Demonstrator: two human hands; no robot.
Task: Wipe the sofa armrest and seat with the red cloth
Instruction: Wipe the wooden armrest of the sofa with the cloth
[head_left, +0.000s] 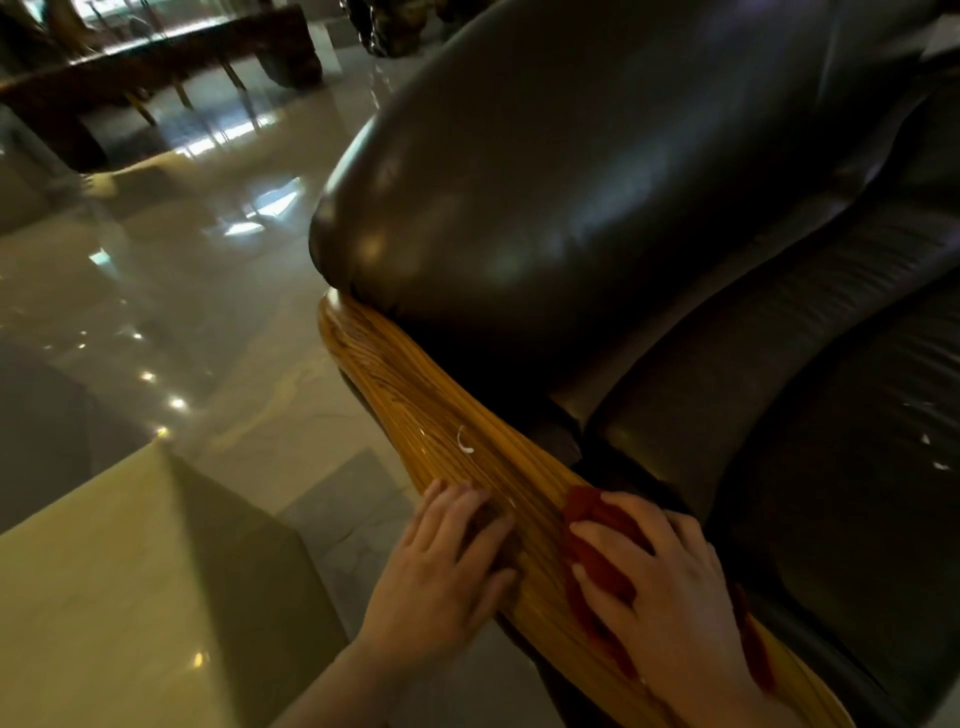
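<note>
Right hand (670, 587) presses the red cloth (597, 556) flat on the wooden armrest (415, 395), left hand (447, 561) fingers spread empty; the bunched cloth could slip off the slick rounded edge

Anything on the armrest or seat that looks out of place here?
Yes. A small white curled scrap lies on the wooden armrest, ahead of both hands, and a few white flecks sit on the dark seat cushion. They look like debris.
</note>
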